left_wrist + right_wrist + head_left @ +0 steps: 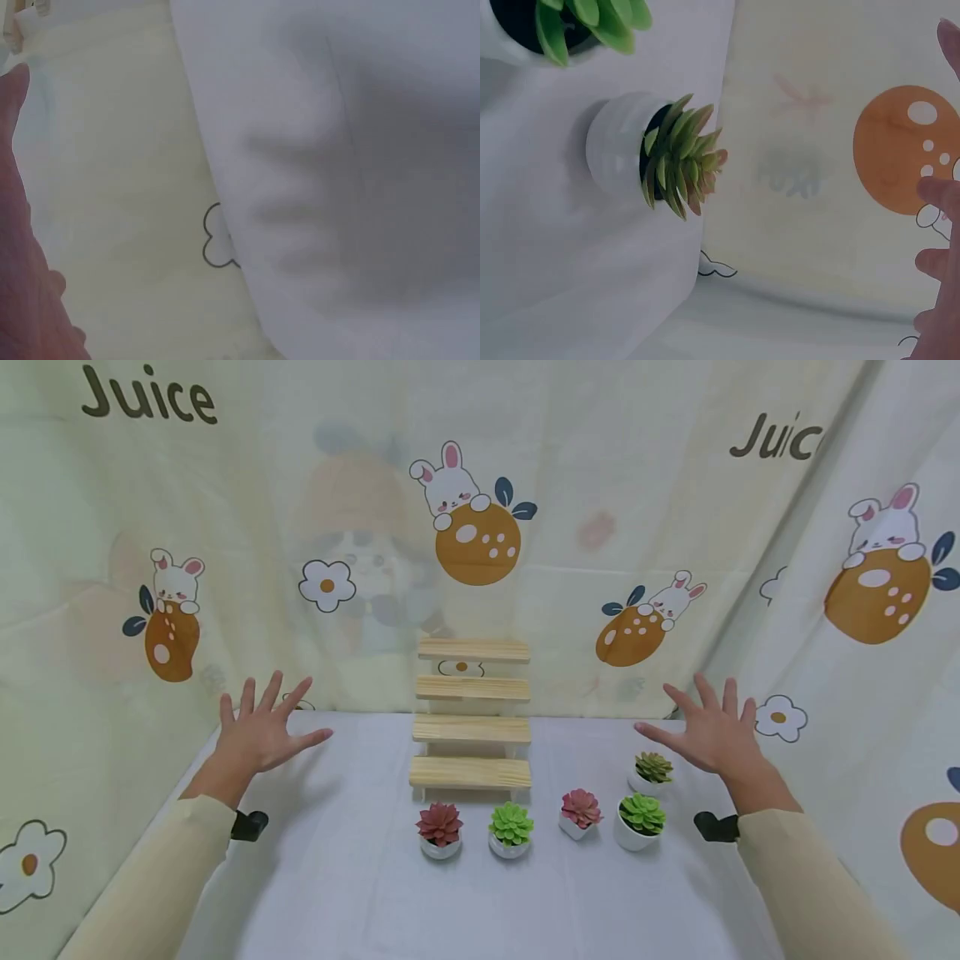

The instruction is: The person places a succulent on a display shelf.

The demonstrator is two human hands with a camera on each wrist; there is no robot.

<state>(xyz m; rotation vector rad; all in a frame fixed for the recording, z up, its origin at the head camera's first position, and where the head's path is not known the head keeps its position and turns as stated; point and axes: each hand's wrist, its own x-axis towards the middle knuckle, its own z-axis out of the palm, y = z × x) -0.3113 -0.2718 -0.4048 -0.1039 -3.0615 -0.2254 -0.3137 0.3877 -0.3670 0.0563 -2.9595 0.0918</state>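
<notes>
Both hands are raised over the sides of the table with fingers spread and hold nothing. My left hand [258,735] is over the left side, its shadow falling on the white cloth. On the right, my right hand [712,735] is nearest to a small olive-green succulent [653,767] in a white pot, which the right wrist view shows close up. In front of that one stands a bright green succulent [641,815] in a larger white pot. Further left come a pink succulent [581,811], another green succulent [511,825] and a dark red succulent [439,827], each potted in white.
A wooden tiered stand [471,728] with several slats stands at the back middle of the table [337,893], behind the red and green succulents. A cream curtain [570,460] printed with rabbits and fruit hangs behind and along both sides.
</notes>
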